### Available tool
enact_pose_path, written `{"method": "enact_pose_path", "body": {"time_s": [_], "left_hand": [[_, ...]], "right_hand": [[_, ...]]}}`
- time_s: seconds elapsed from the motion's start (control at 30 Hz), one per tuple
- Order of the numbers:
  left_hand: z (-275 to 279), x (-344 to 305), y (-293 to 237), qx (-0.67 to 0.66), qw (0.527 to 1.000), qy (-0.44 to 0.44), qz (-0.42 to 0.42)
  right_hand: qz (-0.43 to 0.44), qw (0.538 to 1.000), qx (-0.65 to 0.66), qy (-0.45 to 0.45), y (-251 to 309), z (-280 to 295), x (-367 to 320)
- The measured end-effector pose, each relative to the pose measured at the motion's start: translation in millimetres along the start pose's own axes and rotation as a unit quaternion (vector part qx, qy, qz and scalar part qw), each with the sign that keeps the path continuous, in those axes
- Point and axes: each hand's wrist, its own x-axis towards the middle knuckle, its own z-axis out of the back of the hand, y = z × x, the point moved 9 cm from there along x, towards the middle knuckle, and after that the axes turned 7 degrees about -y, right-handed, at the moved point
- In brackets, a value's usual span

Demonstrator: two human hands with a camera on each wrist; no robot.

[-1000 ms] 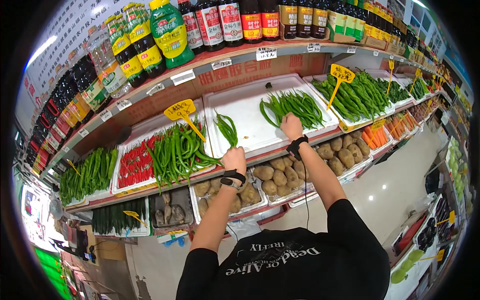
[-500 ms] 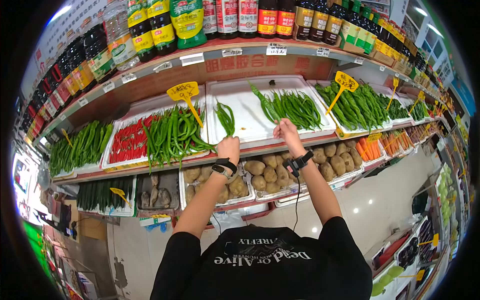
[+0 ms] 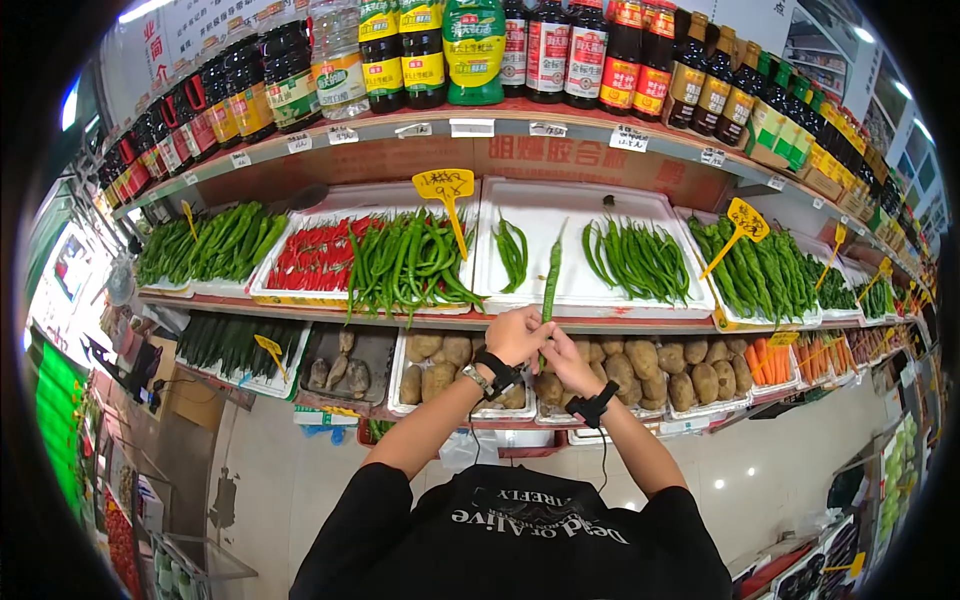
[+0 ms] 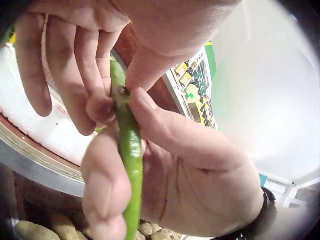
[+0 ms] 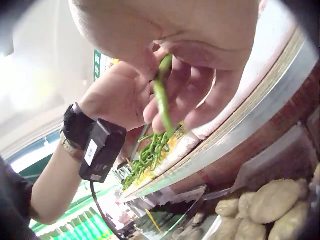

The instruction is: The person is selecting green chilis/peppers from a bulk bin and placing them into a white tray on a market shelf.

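Before the shelf edge, my left hand (image 3: 517, 335) and right hand (image 3: 566, 364) meet on one long green chili pepper (image 3: 551, 280). Its tip points up over the white foam tray (image 3: 572, 205). Seen from the left wrist, the left thumb and fingers pinch the chili pepper (image 4: 131, 150) higher up, while the right thumb and fingers grip it lower down. In the right wrist view, one end of the chili pepper (image 5: 162, 95) sticks out between the hands. The tray carries a small bunch of green chilies (image 3: 511, 255) at left and a larger pile (image 3: 636, 262) at right.
Red chilies (image 3: 312, 255) and more green chilies (image 3: 408, 262) fill the tray to the left; thicker green peppers (image 3: 755, 270) lie to the right. Potatoes (image 3: 625, 370) sit on the lower shelf. Sauce bottles (image 3: 548, 55) line the shelf above, and yellow price signs (image 3: 443, 186) stand among the trays.
The left hand has left the small bunch and moved right. The right hand has carried one chili pepper away from the pile, leftward, and both hands now hold it.
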Motion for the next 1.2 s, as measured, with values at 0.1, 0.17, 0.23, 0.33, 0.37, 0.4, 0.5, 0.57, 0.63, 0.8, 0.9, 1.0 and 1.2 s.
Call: {"method": "enact_pose_path", "body": {"time_s": [0.1,0.17,0.23,0.33,0.37,0.4,0.5,0.57,0.63,0.8,0.9,1.0,1.2], "left_hand": [[11,-1,14,0.011,1.0,-0.005,0.011],[24,-3,20,0.015,1.0,0.003,0.023],[29,0,36,-0.03,0.999,0.008,0.025],[35,-9,46,-0.129,0.99,0.037,0.046],[38,-15,47,-0.18,0.982,0.037,0.046],[41,-21,48,-0.232,0.971,0.037,0.046],[66,-43,54,-0.338,0.931,0.068,0.122],[96,-50,57,-0.356,0.922,0.047,0.142],[134,-52,62,-0.344,0.925,-0.009,0.159],[222,-61,105,-0.3,0.927,-0.158,0.162],[268,-66,148,-0.237,0.93,-0.234,0.155],[300,-50,175,-0.217,0.926,-0.269,0.153],[299,27,231,-0.11,0.956,-0.193,0.193]], "right_hand": [[-0.023,0.999,-0.045,-0.01,-9,16,1],[-0.006,0.998,-0.062,-0.02,5,24,6],[0.02,0.992,-0.118,-0.03,24,34,14],[0.055,0.983,-0.156,-0.082,35,50,27],[0.05,0.964,-0.24,-0.106,39,61,30],[0.045,0.936,-0.323,-0.13,54,66,30],[0.205,0.809,-0.516,-0.195,73,87,24],[0.204,0.779,-0.55,-0.222,70,101,19],[0.221,0.764,-0.558,-0.237,68,110,16],[0.212,0.804,-0.509,-0.223,67,122,19],[0.199,0.815,-0.495,-0.226,61,129,20],[0.211,0.811,-0.493,-0.232,64,127,19],[0.212,0.823,-0.469,-0.24,59,134,19]]}}
